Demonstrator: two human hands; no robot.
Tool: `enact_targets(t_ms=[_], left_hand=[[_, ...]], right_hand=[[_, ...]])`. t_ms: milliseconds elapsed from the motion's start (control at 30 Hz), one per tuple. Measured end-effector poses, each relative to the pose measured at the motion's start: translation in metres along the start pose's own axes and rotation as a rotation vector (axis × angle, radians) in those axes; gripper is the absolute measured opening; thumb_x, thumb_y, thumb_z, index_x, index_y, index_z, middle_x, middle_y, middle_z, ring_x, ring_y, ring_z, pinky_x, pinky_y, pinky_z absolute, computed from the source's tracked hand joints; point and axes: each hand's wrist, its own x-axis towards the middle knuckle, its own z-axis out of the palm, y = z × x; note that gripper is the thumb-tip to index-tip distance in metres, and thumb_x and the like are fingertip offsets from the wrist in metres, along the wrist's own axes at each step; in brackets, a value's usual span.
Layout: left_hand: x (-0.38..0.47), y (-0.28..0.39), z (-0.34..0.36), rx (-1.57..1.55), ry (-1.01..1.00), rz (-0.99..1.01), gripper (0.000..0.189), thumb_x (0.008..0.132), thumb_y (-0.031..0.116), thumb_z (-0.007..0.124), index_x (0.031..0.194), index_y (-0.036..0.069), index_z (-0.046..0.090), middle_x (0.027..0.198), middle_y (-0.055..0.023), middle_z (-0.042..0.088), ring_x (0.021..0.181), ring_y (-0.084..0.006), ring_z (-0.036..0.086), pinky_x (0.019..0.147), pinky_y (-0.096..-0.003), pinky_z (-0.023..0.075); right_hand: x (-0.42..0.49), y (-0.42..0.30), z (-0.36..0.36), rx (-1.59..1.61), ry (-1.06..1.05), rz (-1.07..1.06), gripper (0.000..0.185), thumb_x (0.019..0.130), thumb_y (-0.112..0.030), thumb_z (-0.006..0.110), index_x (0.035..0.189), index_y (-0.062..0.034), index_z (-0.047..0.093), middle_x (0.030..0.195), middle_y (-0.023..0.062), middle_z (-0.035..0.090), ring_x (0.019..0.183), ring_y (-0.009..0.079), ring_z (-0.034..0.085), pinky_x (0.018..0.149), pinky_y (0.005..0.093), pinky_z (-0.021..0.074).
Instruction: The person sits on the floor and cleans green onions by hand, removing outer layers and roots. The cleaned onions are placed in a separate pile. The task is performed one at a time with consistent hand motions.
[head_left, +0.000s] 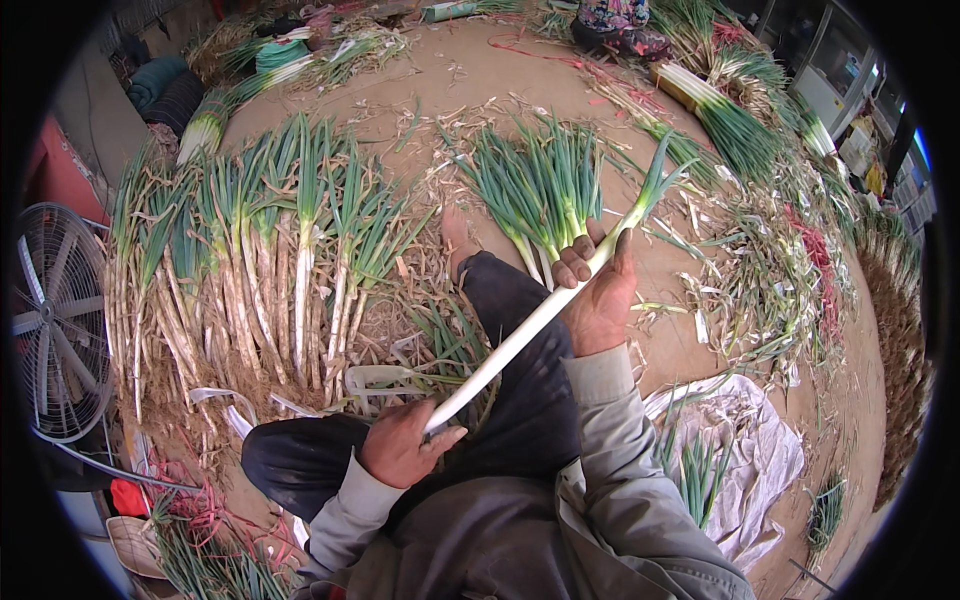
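Observation:
A long, peeled green onion (517, 341) with a clean white stalk runs diagonally across my lap. My right hand (600, 289) grips it at the upper stalk, just below the green leaves. At the lower, root end, my left hand (405, 442) has its fingers around the tip, the thumb lying alongside. Just beyond my right hand lies a bunch of cleaned green onions (551, 195), leaves pointing away from me. To the left stands a wide row of unpeeled green onions (247, 300) with brown skins and dirty roots.
A large metal fan (56, 322) stands at the far left. Peeled husks and leaf scraps (772, 277) litter the right side. A crumpled white sack (750, 457) lies by my right elbow. Tied bundles of green onions (720, 112) and another seated person (615, 26) are farther back.

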Motion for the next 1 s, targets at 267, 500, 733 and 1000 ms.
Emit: enact_targets(t_ms=[267,500,733,1000], left_hand=[[-0.029,-0.010,0.040,-0.185,-0.079,-0.218,0.041,0.093,0.040,0.075,0.092,0.002,0.059,0.074,-0.0237,0.063,0.073,-0.0468,0.065,0.061,-0.0521,0.0481],[0.005,0.027,0.005,-1.080,-0.341,-0.306,0.021,0.107,0.023,0.059,0.099,0.003,0.056,0.062,0.0001,0.046,0.053,-0.0105,0.045,0.052,-0.0315,0.0415],[-0.008,0.030,0.009,-1.453,-0.505,-0.206,0.024,0.111,0.023,0.048,0.103,0.001,0.053,0.057,-0.0030,0.046,0.043,-0.0153,0.046,0.052,-0.0312,0.0451],[-0.011,0.021,0.030,-0.949,-0.855,-0.099,0.033,0.109,0.031,0.054,0.103,-0.001,0.058,0.066,-0.0040,0.058,0.057,-0.0139,0.057,0.059,-0.0286,0.0479]], right_hand=[[-0.021,0.022,0.032,-0.141,-0.038,0.083,0.026,0.106,-0.022,0.058,0.127,-0.0066,0.056,0.077,0.0025,0.055,0.054,0.0121,0.049,0.048,0.0295,0.0429],[-0.109,0.091,0.045,-0.879,-0.246,0.333,0.041,0.103,-0.017,0.063,0.136,-0.0031,0.042,0.082,0.0046,0.056,0.066,0.0134,0.058,0.058,0.0292,0.0497],[-0.118,0.087,0.030,-0.967,-0.513,0.505,0.046,0.102,-0.022,0.067,0.138,-0.0033,0.045,0.096,0.0014,0.056,0.089,0.0090,0.059,0.076,0.0260,0.0506],[-0.123,0.083,-0.002,-0.793,-0.406,0.830,0.043,0.102,-0.026,0.068,0.136,-0.0040,0.053,0.093,-0.0006,0.064,0.079,0.0061,0.060,0.067,0.0238,0.0500]])
